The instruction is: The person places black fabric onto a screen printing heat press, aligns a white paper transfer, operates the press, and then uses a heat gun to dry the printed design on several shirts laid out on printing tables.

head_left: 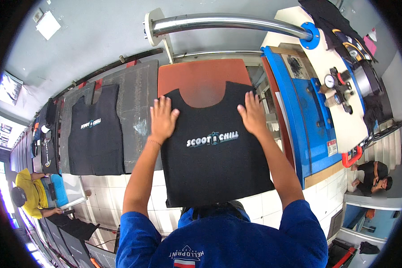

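Closest is the person's blue fabric shirt (228, 234); just beyond, a black sleeveless fabric garment (215, 167) lies spread over an orange rectangular pad (187, 73). The left grip (163, 118) rests flat, fingers extended, on its left shoulder; the right grip (253, 114), fingers slightly spread, on its right. Farther off, a polished metal tube (228, 23) runs beyond the pad.

White paper (48, 25) on grey wall (107, 27). Person in yellow (32, 190), left; person in black (369, 172), right.
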A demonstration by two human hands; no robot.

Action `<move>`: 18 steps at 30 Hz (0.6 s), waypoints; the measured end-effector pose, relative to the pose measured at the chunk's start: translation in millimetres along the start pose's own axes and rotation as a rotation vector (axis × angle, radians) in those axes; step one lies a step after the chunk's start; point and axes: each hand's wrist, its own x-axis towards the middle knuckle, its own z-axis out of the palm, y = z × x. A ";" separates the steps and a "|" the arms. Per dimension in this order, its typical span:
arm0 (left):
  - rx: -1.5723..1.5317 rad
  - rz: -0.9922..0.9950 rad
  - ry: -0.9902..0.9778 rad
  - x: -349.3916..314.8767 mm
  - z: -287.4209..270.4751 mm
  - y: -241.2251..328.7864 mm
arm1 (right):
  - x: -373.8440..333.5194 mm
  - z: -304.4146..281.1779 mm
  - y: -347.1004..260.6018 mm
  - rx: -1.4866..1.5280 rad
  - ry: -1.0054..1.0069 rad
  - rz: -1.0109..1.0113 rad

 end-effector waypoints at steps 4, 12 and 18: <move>0.034 0.020 -0.044 -111.7 -36.0 52.9 | -131.1 -20.5 11.7 0.210 -0.030 0.205; -1.706 -0.794 -0.512 -356.1 -21.2 -7.8 | -380.3 -26.4 90.9 1.076 -0.523 0.797; -0.400 -0.099 -1.148 -362.2 10.6 -166.7 | -434.5 -36.3 27.9 0.482 -0.051 0.958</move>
